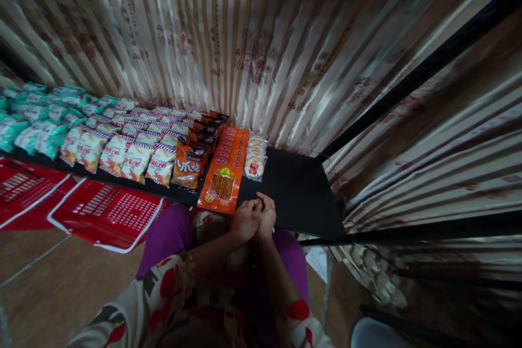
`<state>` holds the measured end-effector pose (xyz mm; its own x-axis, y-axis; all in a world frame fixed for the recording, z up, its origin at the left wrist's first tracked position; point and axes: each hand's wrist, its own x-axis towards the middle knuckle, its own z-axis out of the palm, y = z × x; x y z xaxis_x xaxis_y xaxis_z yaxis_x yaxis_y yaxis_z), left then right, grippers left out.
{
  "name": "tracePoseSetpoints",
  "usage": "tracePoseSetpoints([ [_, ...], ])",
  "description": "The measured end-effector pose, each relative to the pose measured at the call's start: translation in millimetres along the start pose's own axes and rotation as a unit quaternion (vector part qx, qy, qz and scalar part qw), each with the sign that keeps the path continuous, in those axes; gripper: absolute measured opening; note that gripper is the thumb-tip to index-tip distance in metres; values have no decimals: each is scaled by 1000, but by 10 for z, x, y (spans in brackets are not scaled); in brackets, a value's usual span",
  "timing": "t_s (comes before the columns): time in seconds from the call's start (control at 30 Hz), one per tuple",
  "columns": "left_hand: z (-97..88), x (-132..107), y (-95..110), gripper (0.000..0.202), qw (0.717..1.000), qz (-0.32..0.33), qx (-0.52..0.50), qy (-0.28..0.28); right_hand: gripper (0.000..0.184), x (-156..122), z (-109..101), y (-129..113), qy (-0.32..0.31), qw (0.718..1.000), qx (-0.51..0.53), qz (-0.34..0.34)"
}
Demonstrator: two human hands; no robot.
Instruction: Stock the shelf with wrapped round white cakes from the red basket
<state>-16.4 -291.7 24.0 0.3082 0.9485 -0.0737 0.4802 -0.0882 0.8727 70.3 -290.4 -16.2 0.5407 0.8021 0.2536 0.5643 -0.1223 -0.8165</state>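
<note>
My left hand (244,221) and my right hand (266,215) are pressed together at the front edge of a black shelf (297,185). Their fingers are curled against each other, and whatever may lie between them is hidden. Just beyond my left hand, a large orange snack packet (225,168) lies flat, its lower end hanging slightly over the edge. Beside it rests a clear pack of round white crackers (255,157). To the left stand small orange-and-black snack bags (188,166).
Rows of white snack bags (136,160) and teal bags (51,138) fill the shelf's left side. Red baskets (108,209) with white handles sit below. A striped curtain (244,27) hangs behind, and a black metal bar (408,84) slants across the right.
</note>
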Motion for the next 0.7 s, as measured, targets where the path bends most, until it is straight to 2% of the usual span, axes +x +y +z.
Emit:
tracePoseSetpoints([
  [0.23,-15,-325,-145,31,999,52,-4,-16,35,-326,-47,12,-8,999,2,-50],
  [0.43,36,-558,-292,30,998,53,0,-18,34,-630,-58,151,-22,996,11,-85],
  [0.6,88,-685,-453,38,997,27,37,-69,32,-870,20,433,-44,997,-3,-58],
  [0.7,101,-723,-587,36,990,-11,93,-103,30,-1004,87,562,-60,996,-63,-1],
])
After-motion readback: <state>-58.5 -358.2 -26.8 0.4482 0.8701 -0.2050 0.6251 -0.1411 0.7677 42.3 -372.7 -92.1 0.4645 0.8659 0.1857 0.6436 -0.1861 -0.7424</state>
